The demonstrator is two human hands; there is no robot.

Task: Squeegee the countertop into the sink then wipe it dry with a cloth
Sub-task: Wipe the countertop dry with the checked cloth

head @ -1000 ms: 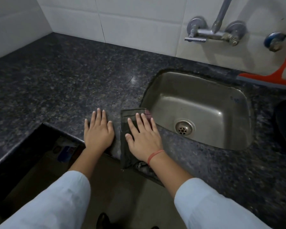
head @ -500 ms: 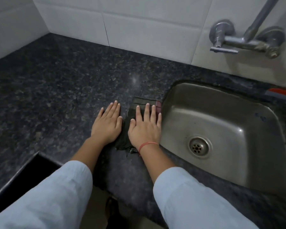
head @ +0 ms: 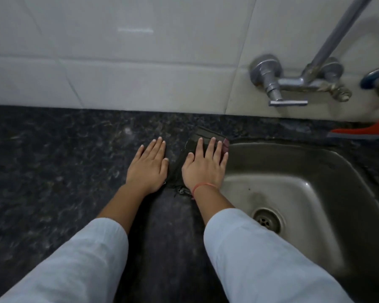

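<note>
Head view: pale sleeves nearest, both forearms reaching out to 12 o'clock. Left hand point(head: 148, 169) lies palm-down on bare granite countertop point(head: 53, 160), fingers straight and together, holding nothing. Right hand point(head: 204, 171) is flat too, fingers spread straight, pressing down on the cloth point(head: 204, 132), not gripping it. Cloth sits on the counter hard against the sink point(head: 315, 162) rim, at about 10 o'clock of the basin. It's a dark folded rag with a reddish stripe on the sink-side edge and frayed threads at the near end. My read: light, limp, likely damp, so it will bunch if shoved from one edge. Keep palm load over the middle, or pinch the folded far edge to lift. Polished stone probably slick. Orange squeegee point(head: 368, 129) is parked at 2 o'clock by the wall, under the tap point(head: 293, 82).
</note>
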